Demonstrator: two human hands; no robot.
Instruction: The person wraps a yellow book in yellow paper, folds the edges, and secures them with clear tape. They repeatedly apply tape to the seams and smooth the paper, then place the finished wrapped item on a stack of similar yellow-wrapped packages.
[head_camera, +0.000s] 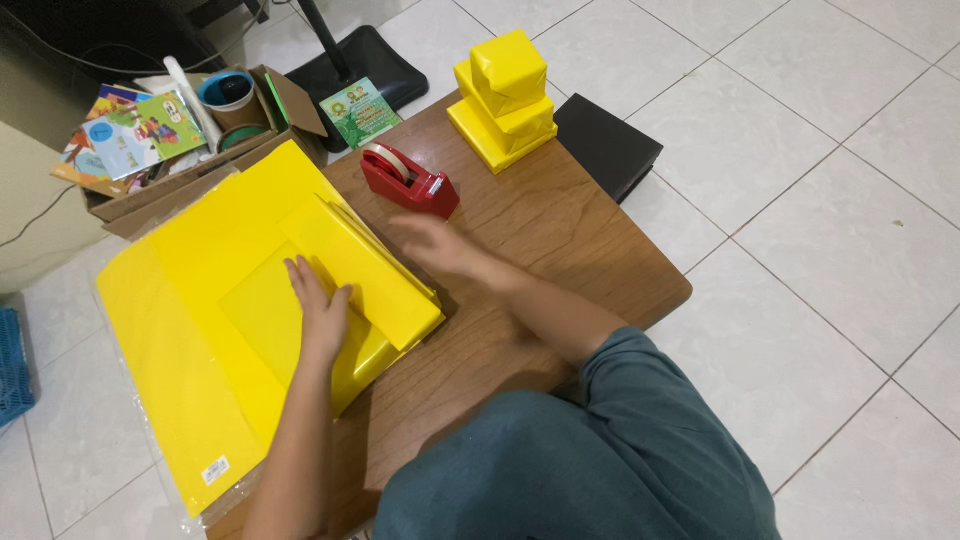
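Observation:
A flat box half wrapped in yellow paper (375, 275) lies on the low wooden table (560, 240). My left hand (318, 305) presses flat on the folded paper flap at the box's near side. My right hand (432, 245), blurred, hovers with fingers apart just past the box's right edge, close to a red tape dispenser (408, 180). More yellow sheets (190, 330) spread under the box and hang over the table's left side.
A stack of three yellow wrapped boxes (505, 100) stands at the table's far edge, with a black box (607, 145) on the floor beside it. A cardboard box (190, 130) with books and tape rolls sits at the far left. White tiled floor surrounds the table.

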